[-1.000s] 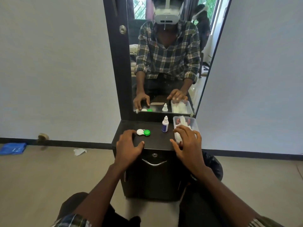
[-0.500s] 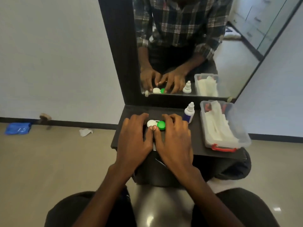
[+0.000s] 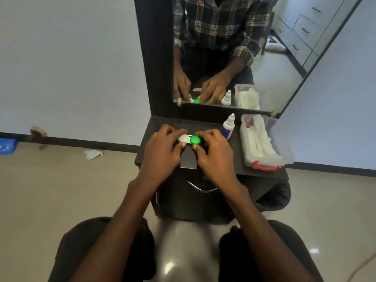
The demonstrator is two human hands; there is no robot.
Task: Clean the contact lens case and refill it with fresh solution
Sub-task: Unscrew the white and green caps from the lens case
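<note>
A contact lens case [image 3: 190, 139] with one white cap and one green cap sits on the small dark dressing table [image 3: 230, 159]. My left hand [image 3: 162, 151] curls round the white-capped end, thumb and fingers pinching it. My right hand [image 3: 215, 153] grips the green-capped end the same way. A small white solution bottle [image 3: 228, 129] with a blue label stands upright just right of my right hand, close to the mirror.
A clear plastic box [image 3: 284, 153] with white tissues and a red latch lies at the table's right end. A dark-framed mirror [image 3: 234, 53] rises behind the table. A crumpled tissue [image 3: 93, 154] and a blue object [image 3: 7, 145] lie on the floor at left.
My right hand left the plastic box and came to the lens case; my left hand moved onto it too. Both now pinch the case. The camera tilted down and closer.
</note>
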